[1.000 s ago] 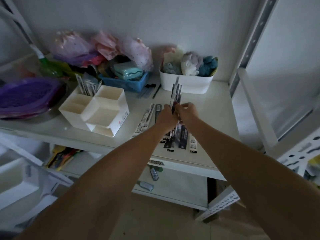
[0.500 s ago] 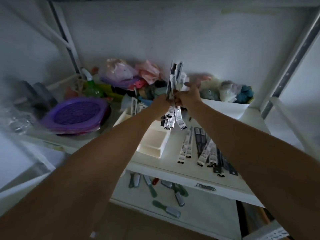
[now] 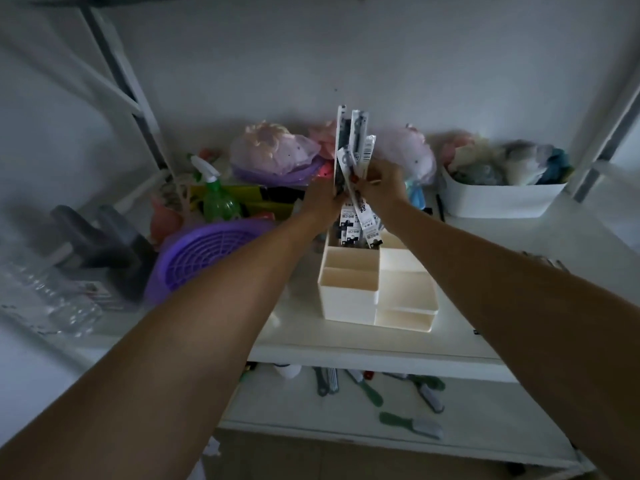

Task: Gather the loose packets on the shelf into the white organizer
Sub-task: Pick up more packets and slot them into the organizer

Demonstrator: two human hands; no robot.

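A bundle of long packets [image 3: 353,157] is held upright between the left hand [image 3: 320,202] and right hand [image 3: 382,185], both grips closed around it, directly above the white organizer [image 3: 349,292] on the shelf [image 3: 540,271].

Dim, bluish, underexposed; soft blur throughout; wide-angle bending at edges; forearms in shadow

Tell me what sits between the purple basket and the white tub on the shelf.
In the head view, the white organizer stands between the purple basket and the white tub, with both hands' bundle of packets above it.
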